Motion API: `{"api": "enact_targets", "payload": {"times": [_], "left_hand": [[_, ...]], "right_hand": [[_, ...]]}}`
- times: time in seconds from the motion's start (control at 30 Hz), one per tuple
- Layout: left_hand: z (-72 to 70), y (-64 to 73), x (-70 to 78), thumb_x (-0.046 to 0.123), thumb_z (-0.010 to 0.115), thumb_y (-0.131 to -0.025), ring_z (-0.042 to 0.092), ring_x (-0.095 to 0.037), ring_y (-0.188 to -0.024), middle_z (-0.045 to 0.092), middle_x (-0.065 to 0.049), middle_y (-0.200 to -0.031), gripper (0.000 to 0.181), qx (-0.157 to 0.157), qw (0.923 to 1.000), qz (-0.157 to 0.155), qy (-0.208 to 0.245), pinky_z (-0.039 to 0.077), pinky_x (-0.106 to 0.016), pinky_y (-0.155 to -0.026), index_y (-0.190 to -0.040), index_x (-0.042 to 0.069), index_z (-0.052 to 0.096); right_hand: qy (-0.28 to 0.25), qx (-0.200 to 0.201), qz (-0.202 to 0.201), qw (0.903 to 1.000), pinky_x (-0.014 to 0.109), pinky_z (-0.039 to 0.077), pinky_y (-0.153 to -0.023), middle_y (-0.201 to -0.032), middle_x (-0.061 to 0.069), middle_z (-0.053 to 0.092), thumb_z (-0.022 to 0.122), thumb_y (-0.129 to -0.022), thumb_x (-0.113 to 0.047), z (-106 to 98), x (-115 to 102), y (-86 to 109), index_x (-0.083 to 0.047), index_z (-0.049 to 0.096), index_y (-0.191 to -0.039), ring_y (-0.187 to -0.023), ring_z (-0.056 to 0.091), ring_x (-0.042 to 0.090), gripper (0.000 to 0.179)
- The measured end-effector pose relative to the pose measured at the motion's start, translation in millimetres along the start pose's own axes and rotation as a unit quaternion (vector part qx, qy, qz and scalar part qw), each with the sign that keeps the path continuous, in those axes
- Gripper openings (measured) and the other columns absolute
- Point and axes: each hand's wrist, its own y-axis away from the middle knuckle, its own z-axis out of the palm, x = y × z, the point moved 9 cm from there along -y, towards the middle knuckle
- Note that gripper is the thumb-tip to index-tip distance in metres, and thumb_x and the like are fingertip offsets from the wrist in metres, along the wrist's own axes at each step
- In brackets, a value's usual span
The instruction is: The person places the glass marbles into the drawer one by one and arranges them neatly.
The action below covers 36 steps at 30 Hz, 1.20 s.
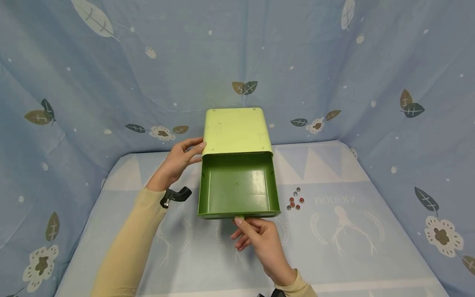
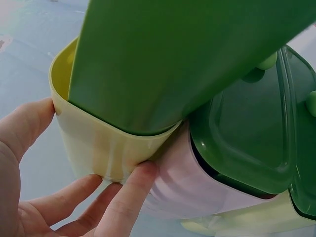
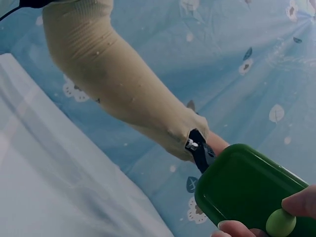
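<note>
A yellow-green drawer casing [image 1: 236,130] stands on the table with its dark green drawer [image 1: 238,181] pulled well out; the drawer holds nothing. My left hand [image 1: 179,159] rests against the casing's left side with spread, extended fingers, the thumb near its top edge. In the left wrist view a pink casing [image 2: 197,180] with another green drawer [image 2: 247,133] sits below the yellow one. At the drawer's front, my right hand [image 1: 261,243] pinches the light green knob [image 3: 281,223] between thumb and fingers.
Several small red and silver beads [image 1: 292,205] lie on the table to the right of the drawers. A patterned cloth covers the table [image 1: 334,255]. Blue curtain [image 1: 159,82] hangs behind and at both sides, close to the casing's back.
</note>
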Motion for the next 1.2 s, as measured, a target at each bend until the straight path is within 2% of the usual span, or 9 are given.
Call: {"api": "enact_targets", "payload": {"times": [0.5,1.2], "left_hand": [[2.7,2.4,-0.8,0.039,0.066,-0.113,0.050,-0.035,-0.147,0.038,-0.015,-0.169,0.071,0.004,0.9999,0.009,-0.003,0.051,-0.044,-0.119,-0.168,0.004,0.039],[3.5,2.2,-2.0,0.043,0.068,-0.111,0.050,-0.033,-0.146,0.039,-0.015,-0.168,0.074,0.007,0.9999,0.012,-0.007,0.051,-0.044,-0.120,-0.168,0.005,0.040]], "right_hand": [[-0.008,-0.002,0.013,0.9999,0.032,0.066,-0.061,-0.086,0.021,0.078,0.076,-0.107,-0.025,-7.6,19.0,-3.1,0.007,0.080,-0.107,-0.061,0.072,0.019,0.032],[-0.004,-0.002,0.004,1.0000,0.028,0.064,-0.059,-0.086,0.020,0.079,0.076,-0.107,-0.023,-9.8,23.8,-4.8,0.005,0.080,-0.109,-0.057,0.067,0.015,0.029]]}}
